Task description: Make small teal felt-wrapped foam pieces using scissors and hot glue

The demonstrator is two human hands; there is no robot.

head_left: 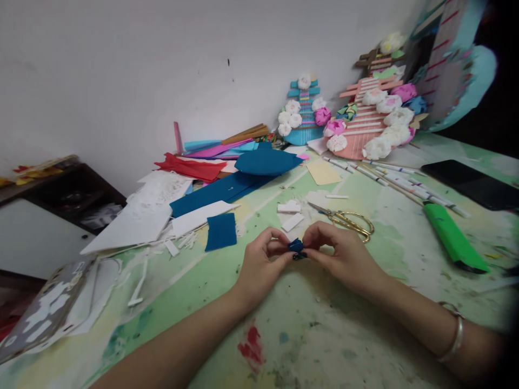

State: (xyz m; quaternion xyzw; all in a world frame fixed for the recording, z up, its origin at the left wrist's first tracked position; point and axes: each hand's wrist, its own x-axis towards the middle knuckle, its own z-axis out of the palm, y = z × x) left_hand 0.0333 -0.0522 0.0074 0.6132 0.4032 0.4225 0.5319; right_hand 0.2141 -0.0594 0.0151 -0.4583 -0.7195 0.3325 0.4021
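Observation:
A small folded piece of dark blue crepe paper (pixel 295 245) is pinched between the fingertips of both hands, just above the table. My left hand (pixel 263 259) grips its left side with thumb and fingers. From the right, my right hand (pixel 344 253) holds it between thumb and forefinger. Left of the hands lies a flat blue paper rectangle (pixel 221 232). Small white foam strips (pixel 292 222) rest just beyond the fingers. Gold-handled scissors (pixel 348 219) lie behind my right hand, blades pointing left.
Blue crepe sheets (pixel 227 189) and white boards (pixel 133 221) cover the back left. Flower-decorated paper instruments (pixel 304 116) lean on the wall. At right are markers (pixel 417 189), a black phone (pixel 474 183) and a green wrapped object (pixel 452 235). The paint-stained table (pixel 308 324) stretches in front.

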